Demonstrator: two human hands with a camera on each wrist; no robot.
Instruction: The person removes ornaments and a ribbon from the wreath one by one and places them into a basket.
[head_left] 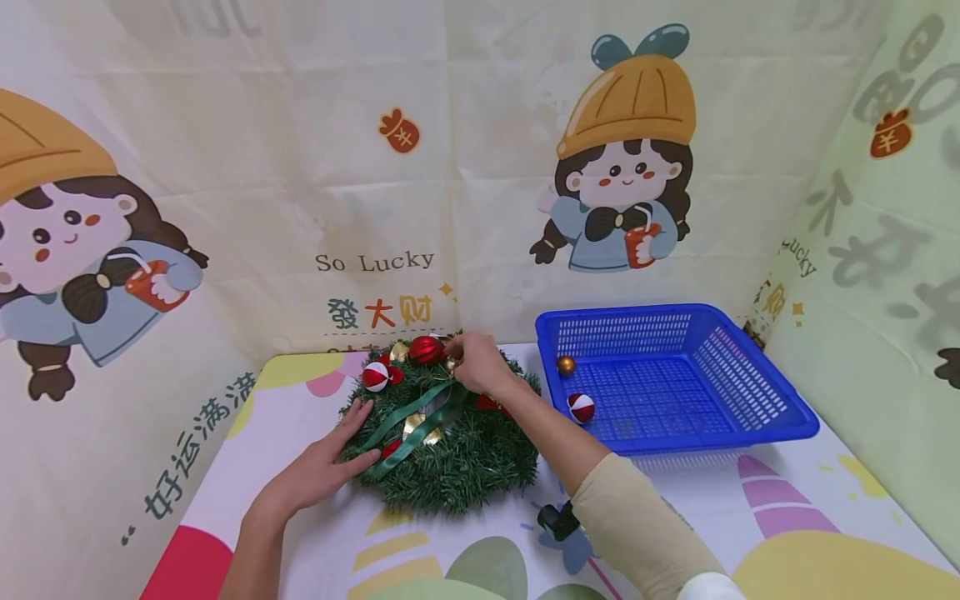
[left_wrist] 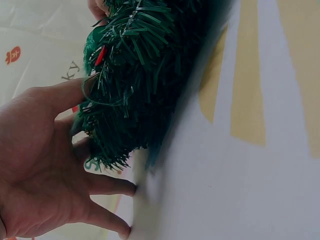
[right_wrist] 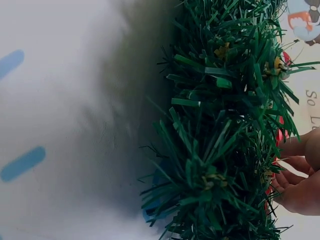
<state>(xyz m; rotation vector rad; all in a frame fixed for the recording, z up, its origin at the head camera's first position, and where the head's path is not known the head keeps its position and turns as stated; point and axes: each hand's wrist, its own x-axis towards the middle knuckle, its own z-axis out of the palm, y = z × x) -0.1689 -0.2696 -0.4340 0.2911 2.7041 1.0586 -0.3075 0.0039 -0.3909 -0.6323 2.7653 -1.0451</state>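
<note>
A green wreath lies on the table, trimmed with a green ribbon, a shiny red ball, a red-and-white ball and gold pieces. My left hand rests at its left side with fingers spread; in the left wrist view the thumb and some fingers touch the needles, while two fingertips reach down to the tabletop. Over the wreath's far edge, my right hand pinches a small gold ball beside the red one. In the right wrist view, needles partly hide these fingertips.
To the right stands a blue plastic basket, holding a gold-orange ball and a red-and-white ball near its left wall. A small black object lies beside my right forearm. Printed cloth hangs behind and along the sides.
</note>
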